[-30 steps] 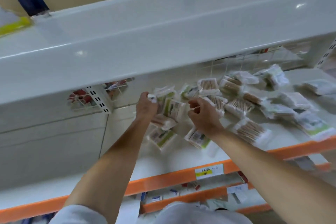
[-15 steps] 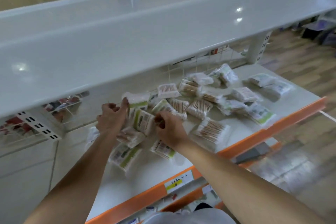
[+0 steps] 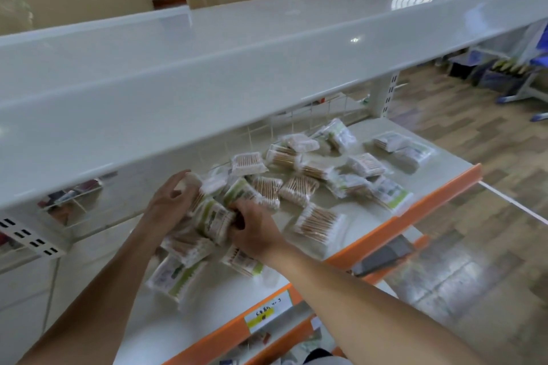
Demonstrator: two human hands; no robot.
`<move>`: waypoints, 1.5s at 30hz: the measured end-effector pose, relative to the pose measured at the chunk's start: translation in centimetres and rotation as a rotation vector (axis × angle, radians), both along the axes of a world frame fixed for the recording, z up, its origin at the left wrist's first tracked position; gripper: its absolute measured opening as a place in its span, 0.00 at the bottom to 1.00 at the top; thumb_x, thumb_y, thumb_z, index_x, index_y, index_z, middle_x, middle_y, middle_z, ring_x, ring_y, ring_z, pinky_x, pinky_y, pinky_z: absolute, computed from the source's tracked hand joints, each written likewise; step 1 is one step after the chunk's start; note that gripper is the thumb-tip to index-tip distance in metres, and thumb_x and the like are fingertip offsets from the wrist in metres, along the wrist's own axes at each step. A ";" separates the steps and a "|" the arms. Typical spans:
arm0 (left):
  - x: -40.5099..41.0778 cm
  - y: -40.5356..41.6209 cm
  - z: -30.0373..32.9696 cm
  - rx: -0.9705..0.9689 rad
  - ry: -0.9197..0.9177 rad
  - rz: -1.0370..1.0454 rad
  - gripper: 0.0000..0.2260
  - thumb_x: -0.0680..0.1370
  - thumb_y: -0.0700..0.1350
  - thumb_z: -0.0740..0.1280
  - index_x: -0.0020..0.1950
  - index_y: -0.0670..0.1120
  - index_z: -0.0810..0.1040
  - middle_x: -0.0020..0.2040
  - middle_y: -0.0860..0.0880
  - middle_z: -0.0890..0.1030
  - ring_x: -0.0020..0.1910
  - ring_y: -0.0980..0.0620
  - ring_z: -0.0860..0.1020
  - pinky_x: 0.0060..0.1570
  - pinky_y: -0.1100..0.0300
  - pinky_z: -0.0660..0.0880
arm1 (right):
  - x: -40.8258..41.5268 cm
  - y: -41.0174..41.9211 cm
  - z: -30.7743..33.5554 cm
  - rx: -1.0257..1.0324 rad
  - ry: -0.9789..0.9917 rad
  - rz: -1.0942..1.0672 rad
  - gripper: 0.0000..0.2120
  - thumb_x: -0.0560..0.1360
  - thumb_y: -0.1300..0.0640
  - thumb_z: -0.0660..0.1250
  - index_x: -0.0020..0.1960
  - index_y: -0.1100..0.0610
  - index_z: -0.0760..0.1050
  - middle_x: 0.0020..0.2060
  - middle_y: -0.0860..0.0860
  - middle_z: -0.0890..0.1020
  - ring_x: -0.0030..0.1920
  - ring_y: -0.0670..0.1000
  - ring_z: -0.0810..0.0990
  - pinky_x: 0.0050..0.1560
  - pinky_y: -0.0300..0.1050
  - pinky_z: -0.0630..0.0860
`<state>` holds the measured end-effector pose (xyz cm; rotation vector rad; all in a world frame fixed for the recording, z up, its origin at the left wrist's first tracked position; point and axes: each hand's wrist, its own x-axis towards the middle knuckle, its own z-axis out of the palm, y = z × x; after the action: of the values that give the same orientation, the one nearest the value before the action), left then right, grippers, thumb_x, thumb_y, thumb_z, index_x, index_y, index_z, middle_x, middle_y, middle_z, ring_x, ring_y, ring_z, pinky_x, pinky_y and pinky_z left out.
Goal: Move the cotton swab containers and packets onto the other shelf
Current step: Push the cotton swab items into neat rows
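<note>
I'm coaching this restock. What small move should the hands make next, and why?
Probably lift the gathered bundle of packets clear of the orange-edged shelf. The left hand and right hand already grip it from both sides, while many loose packets lie around it.

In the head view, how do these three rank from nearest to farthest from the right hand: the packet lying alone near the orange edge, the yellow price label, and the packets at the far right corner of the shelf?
Measured from the right hand:
1. Lone packet, just to its right, beside the orange edge.
2. Yellow price label, below the hand on the shelf front.
3. Corner packets, far right, at the shelf end.
</note>
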<state>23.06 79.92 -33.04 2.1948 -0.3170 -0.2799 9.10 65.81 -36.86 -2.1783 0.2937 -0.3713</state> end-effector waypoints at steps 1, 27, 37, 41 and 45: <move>0.1 -0.2 0.0 0.006 -0.001 0.004 0.18 0.72 0.69 0.63 0.62 0.71 0.72 0.54 0.52 0.81 0.48 0.56 0.79 0.51 0.54 0.74 | -0.1 0.0 0.0 -0.007 -0.002 0.003 0.12 0.71 0.65 0.65 0.53 0.62 0.78 0.49 0.57 0.81 0.50 0.55 0.79 0.50 0.47 0.75; -2.3 0.6 4.6 -0.392 -0.166 0.333 0.20 0.70 0.57 0.74 0.59 0.52 0.78 0.51 0.50 0.82 0.53 0.44 0.82 0.53 0.48 0.79 | -2.8 -2.9 1.8 0.101 0.032 -0.033 0.16 0.76 0.62 0.66 0.60 0.50 0.80 0.55 0.46 0.81 0.50 0.47 0.80 0.54 0.43 0.78; -5.7 1.5 2.3 -0.495 0.008 0.497 0.20 0.67 0.64 0.76 0.48 0.50 0.81 0.47 0.48 0.84 0.47 0.48 0.84 0.50 0.46 0.82 | -1.0 -6.8 2.6 -0.038 -0.017 -0.179 0.17 0.75 0.61 0.68 0.64 0.55 0.78 0.60 0.53 0.75 0.55 0.51 0.77 0.54 0.38 0.67; -6.2 3.8 3.2 -0.599 0.052 0.616 0.21 0.65 0.68 0.75 0.47 0.55 0.80 0.49 0.51 0.83 0.49 0.51 0.83 0.55 0.44 0.81 | -0.1 -6.8 2.7 -0.092 0.001 -0.145 0.16 0.74 0.61 0.69 0.61 0.55 0.80 0.59 0.54 0.76 0.56 0.54 0.77 0.53 0.39 0.67; -6.3 6.5 4.6 -0.595 0.023 0.664 0.29 0.59 0.71 0.74 0.53 0.55 0.80 0.54 0.50 0.83 0.52 0.50 0.82 0.56 0.48 0.80 | 0.2 -6.4 2.5 -0.093 0.024 -0.174 0.15 0.74 0.60 0.68 0.60 0.53 0.80 0.60 0.54 0.76 0.59 0.55 0.77 0.55 0.41 0.67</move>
<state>16.74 86.44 -28.47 1.5907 0.3152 0.1479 9.27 59.43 -34.33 -2.2561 0.4897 -0.4638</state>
